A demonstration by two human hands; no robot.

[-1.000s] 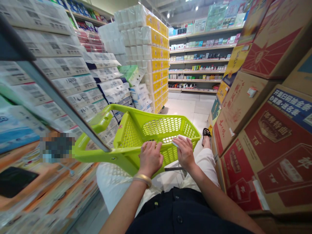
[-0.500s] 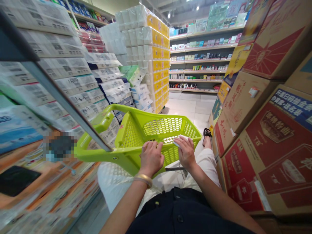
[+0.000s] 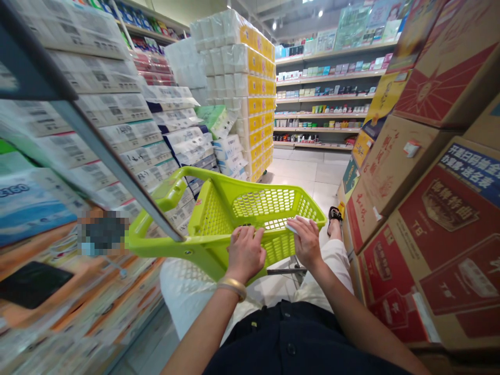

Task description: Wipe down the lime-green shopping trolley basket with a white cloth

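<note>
A lime-green plastic shopping cart (image 3: 213,250) with perforated basket walls stands sideways before me, its handle to the left. My left hand (image 3: 246,252) is closed over the near rim of the basket, fingers curled to the inside. Farther right on the same rim, my right hand (image 3: 307,242) presses a folded white wipe (image 3: 292,225), tissue or cloth, which shows at its fingertips. Most of the wipe is hidden under the fingers. Nothing shows inside the visible part of the basket.
Stacked tissue packs (image 3: 140,138) and a tall pile of wrapped paper rolls (image 3: 230,78) line the left. Cardboard cartons (image 3: 441,224) rise close on the right. Shelves of small goods (image 3: 324,96) stand at the back. A dark-handled metal pole (image 3: 117,166) crosses the left foreground.
My right hand has slid slightly right along the rim with the white wipe. My left hand keeps its grip on the cart. The whole view has shifted a little.
</note>
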